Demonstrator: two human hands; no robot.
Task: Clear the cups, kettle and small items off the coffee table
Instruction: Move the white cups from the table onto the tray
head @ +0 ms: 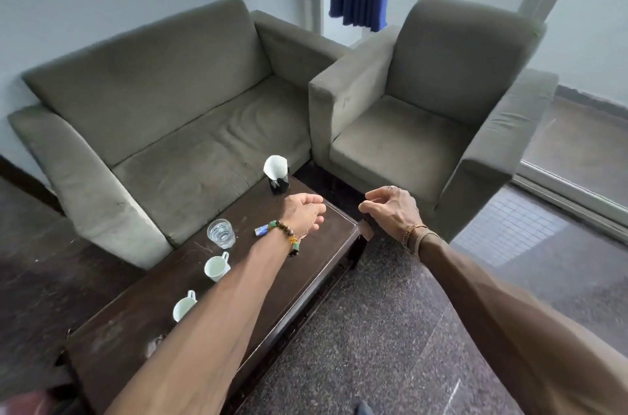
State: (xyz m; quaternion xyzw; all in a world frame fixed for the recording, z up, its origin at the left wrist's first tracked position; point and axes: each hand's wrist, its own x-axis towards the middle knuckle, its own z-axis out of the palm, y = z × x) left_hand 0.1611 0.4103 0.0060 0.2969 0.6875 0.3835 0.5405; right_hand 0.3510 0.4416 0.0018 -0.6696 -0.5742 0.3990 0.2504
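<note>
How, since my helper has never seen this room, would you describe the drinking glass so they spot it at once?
Find the dark coffee table in front of the grey sofa. Three drinking vessels line its sofa side; the glass is the farthest from the camera. It alone is clear and handleless; the two white cups have handles.

Two cups [204, 285] on table [306, 278], glass [221, 233] behind

Single head-worn wide-angle view from above, pitched forward and down: coffee table [129, 329] close at 7 o'clock, sofa [163, 115] at 11, armchair [424, 101] at 1, farther off.
</note>
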